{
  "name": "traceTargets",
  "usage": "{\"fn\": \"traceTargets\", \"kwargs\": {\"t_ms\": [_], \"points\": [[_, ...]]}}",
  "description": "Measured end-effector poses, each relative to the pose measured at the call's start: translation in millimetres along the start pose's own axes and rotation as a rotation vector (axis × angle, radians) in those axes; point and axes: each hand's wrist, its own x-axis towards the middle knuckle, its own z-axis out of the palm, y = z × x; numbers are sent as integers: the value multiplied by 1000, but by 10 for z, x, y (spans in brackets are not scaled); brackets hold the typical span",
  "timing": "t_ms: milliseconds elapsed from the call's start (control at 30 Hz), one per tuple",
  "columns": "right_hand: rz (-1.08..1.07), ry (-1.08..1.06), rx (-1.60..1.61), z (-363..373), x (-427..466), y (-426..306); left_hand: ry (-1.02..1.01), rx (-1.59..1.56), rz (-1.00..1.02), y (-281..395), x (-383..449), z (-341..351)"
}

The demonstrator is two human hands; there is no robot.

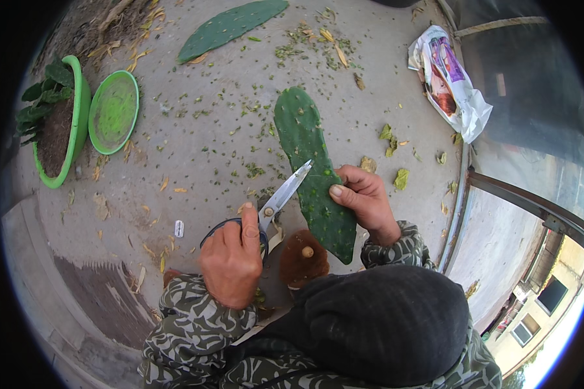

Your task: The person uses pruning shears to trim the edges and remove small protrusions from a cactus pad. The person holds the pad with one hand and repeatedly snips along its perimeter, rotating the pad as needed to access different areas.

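My left hand (231, 257) grips the dark handles of a pair of scissors (286, 190), its index finger extended along them. The two blades lie nearly together, and their tips reach over a long green cactus pad (299, 129). Between thumb and fingers, my right hand (367, 199) pinches the right edge of this pad. Small pale bumps dot its upper part; brighter green spots mark the lower part. Whether the blade tips touch the surface, I cannot tell. Another cactus pad (231, 29) lies on the concrete floor (194, 146) farther ahead.
At left stand a green pot (80, 112) with a cactus and a green saucer (114, 112). A razor blade (179, 228) lies on the floor among green clippings and dry leaves. A crumpled printed plastic bag (450, 82) rests at right. Below the pad is a brown shoe (294, 267).
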Motion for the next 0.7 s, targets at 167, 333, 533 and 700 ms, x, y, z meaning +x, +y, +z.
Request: {"fn": "traceTargets", "kwargs": {"t_ms": [167, 333, 533, 700], "points": [[9, 3, 84, -39, 18, 35, -140, -475, -92, -75, -48, 67], [24, 1, 143, -49, 32, 40, -123, -663, -79, -189, -42, 144], [62, -50, 163, -99, 31, 1, -20, -202, 95, -312, 29, 122], [81, -79, 113, -115, 30, -21, -45, -215, 159, -427, 99, 66]]}}
